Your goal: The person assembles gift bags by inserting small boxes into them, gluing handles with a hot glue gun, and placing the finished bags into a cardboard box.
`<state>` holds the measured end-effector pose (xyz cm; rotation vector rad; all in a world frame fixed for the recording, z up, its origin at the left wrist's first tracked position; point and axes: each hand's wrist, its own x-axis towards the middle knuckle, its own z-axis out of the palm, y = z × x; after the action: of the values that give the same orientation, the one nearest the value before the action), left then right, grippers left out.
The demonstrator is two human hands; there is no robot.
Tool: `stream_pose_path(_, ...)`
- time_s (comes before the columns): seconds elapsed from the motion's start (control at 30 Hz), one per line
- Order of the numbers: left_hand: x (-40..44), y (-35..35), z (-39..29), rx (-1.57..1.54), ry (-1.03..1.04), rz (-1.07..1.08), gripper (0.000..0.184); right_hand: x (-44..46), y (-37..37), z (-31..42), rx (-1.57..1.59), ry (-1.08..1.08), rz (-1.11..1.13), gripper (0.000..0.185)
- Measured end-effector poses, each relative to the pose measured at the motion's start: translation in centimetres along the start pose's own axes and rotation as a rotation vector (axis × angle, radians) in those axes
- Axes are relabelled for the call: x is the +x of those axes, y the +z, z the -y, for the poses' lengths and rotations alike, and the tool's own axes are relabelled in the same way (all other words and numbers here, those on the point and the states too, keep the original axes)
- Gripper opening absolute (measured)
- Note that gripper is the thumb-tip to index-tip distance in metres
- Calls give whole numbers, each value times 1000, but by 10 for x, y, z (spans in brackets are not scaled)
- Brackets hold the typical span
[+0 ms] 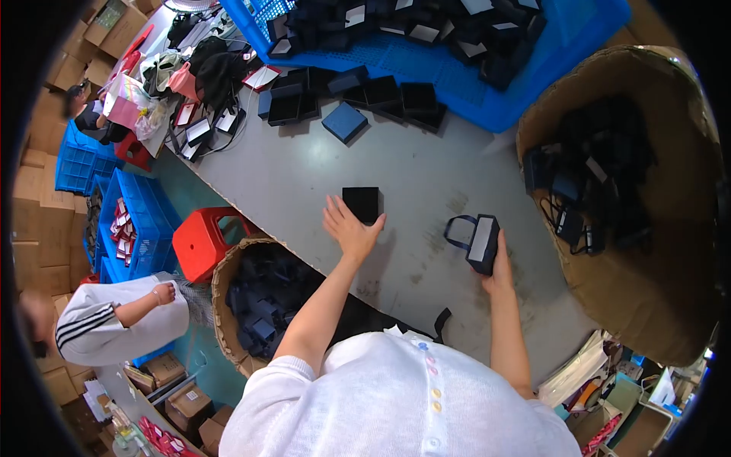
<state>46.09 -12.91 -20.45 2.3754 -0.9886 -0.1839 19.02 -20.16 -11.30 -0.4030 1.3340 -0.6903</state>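
Observation:
A small open black box [360, 204] rests on the grey table. My left hand [352, 231] is at its near left corner, fingers spread and thumb stretched along the near edge; whether the skin touches the box I cannot tell. To the right, my right hand [499, 268] grips a small dark blue box [483, 242] by its right side, above the table. This box has a pale grey panel facing up and a dark ribbon loop [457, 231] sticking out to the left.
Several dark boxes and a blue lid [344, 123] lie at the table's back, before a blue crate [487, 114] of boxes. Cardboard bins [617, 282] stand right and lower left [222, 305]. A red stool [199, 247] and another person [129, 320] are left.

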Motion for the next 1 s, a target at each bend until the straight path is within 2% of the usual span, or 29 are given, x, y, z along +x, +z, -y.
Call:
stream_pose_path(0.03, 2, 15, 1, 50, -87, -21, 114, 1, -1, -1, -9, 6, -21, 53)
stream_pose_path(0.17, 17, 30, 9, 78, -144, 5, 105, 6, -1, -1, -111, -61, -73, 56)
stream_pose_path(0.23, 22, 10, -3, -106, -17, 224, 97, 5, -2, -1, -161, -160, -115, 66)
stream_pose_path(0.27, 22, -7, -20, -114, 1, 237, 97, 14, -7, -5, -219, -215, -153, 71)
stream_pose_path(0.3, 20, -34, -40, -259, 191, 357, 96, 23, -16, -10, -193, -195, -77, 77)
stream_pose_path(0.37, 11, -74, -70, -439, 510, 563, 93, 1, 0, 0, -261, -173, -126, 77)
stream_pose_path(0.4, 6, -85, -83, -436, 512, 573, 93, -5, 6, 4, -341, -157, -150, 78)
stream_pose_path(0.47, 3, -100, -103, -404, 641, 807, 93, -4, 7, 2, -363, -192, -85, 79)
stream_pose_path(0.5, 3, -102, -107, -443, 572, 901, 93, -6, 9, 4, -272, -122, -36, 75)
stream_pose_path(0.53, 4, -102, -106, -441, 575, 903, 93, -8, 10, 5, -182, -55, 11, 71)
stream_pose_path(0.57, 5, -102, -106, -380, 603, 913, 93, -11, 11, 7, -178, -56, 9, 71)
stream_pose_path(0.63, 2, -104, -107, -318, 628, 934, 93, -17, 10, 6, -159, -100, 116, 59)
stream_pose_path(0.73, -1, -106, -109, -219, 666, 946, 92, -4, 5, -9, -299, -164, 66, 59)
stream_pose_path(0.83, -5, -108, -107, -127, 735, 937, 91, -8, 14, -16, -241, -170, 55, 55)
stream_pose_path(0.93, -6, -109, -105, -103, 769, 1036, 94, -9, 13, -17, -267, -146, 78, 51)
stream_pose_path(1.0, -8, -108, -100, -467, 607, 1028, 88, -5, 8, -20, -329, -176, 120, 54)
